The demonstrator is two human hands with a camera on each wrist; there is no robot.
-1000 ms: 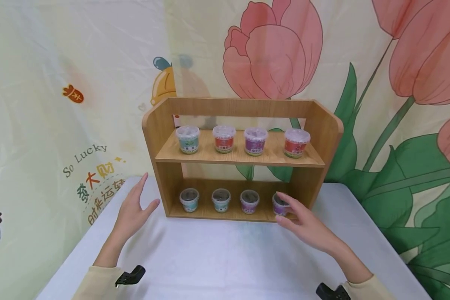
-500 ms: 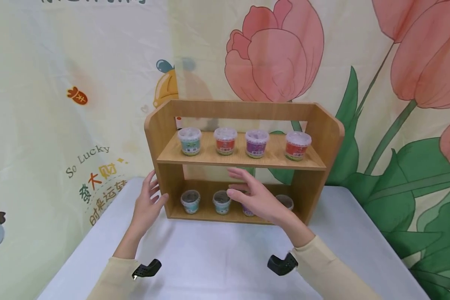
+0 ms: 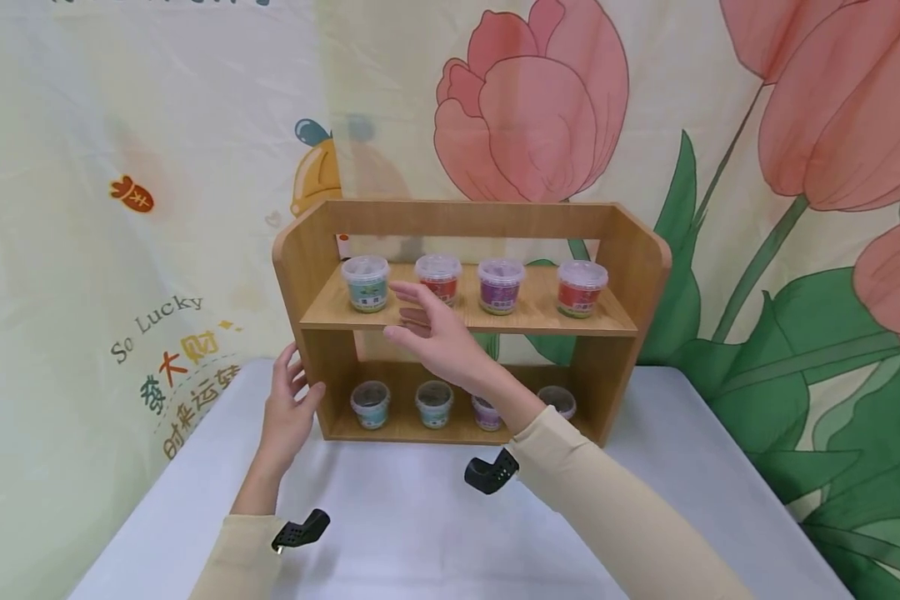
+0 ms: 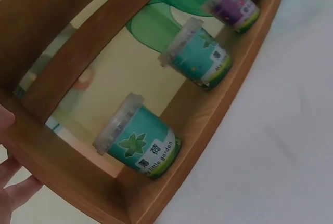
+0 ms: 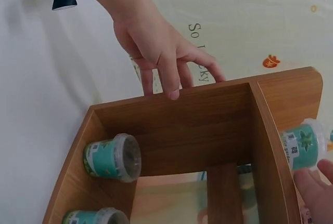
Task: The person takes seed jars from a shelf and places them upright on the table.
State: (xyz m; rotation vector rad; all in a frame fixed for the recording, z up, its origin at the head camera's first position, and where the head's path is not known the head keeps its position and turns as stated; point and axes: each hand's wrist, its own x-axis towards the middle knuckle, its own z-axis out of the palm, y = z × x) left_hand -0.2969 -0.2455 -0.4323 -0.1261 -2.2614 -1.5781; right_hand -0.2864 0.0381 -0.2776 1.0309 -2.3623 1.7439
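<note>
A two-tier wooden shelf point(image 3: 468, 219) carries a row of small lidded plastic cups on each tier. My left hand point(image 3: 285, 421) holds its left side panel; the thumb lies at the front edge and the fingers along the outer face, as the right wrist view shows of the left hand point(image 5: 156, 47). My right hand point(image 3: 446, 342) reaches across to the upper tier, fingers extended and thumb apart, holding nothing. Just beyond its fingertips stands the upper teal-labelled cup point(image 3: 366, 283). The right fingers point(image 5: 315, 185) are close beside that cup; contact cannot be told. A red-labelled cup point(image 3: 442, 275) is partly hidden behind this hand.
Further right on the upper tier stand a purple-labelled cup point(image 3: 501, 287) and a red-labelled cup point(image 3: 581, 289). Below are a left teal cup point(image 3: 370, 406), another teal cup point(image 3: 434, 405) and purple cups, partly covered by my right arm. A white cloth covers the table point(image 3: 390, 533).
My right hand has moved from the lower right cup, leftward and up, to the upper left cup. My left hand has come in against the shelf's left panel. The cups stay in place.
</note>
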